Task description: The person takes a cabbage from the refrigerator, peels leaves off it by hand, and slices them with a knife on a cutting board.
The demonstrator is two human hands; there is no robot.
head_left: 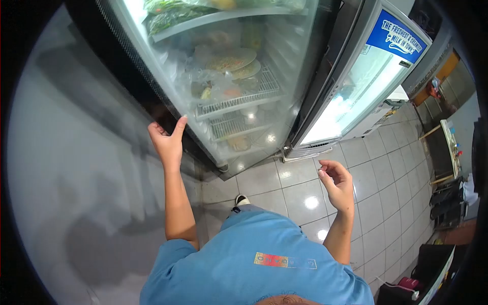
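My left hand (169, 145) is on the black edge of a glass-front fridge door (175, 109), fingers curled round the frame and thumb against its front. Through the misty glass I see plates of food (231, 61), clear plastic bags (223, 89) and wire shelves (239, 101). Leafy greens (175, 18) lie on the top shelf. My right hand (337, 187) hangs in the air over the tiled floor, loosely curled, with a small gap between thumb and forefinger. Nothing shows in it.
A second, brightly lit fridge (351, 86) with a blue milk sign stands to the right. A grey wall (76, 178) runs close along my left. Grey floor tiles (305, 198) spread around my shoe (242, 200). A small table (450, 147) and dark chairs (447, 201) are at far right.
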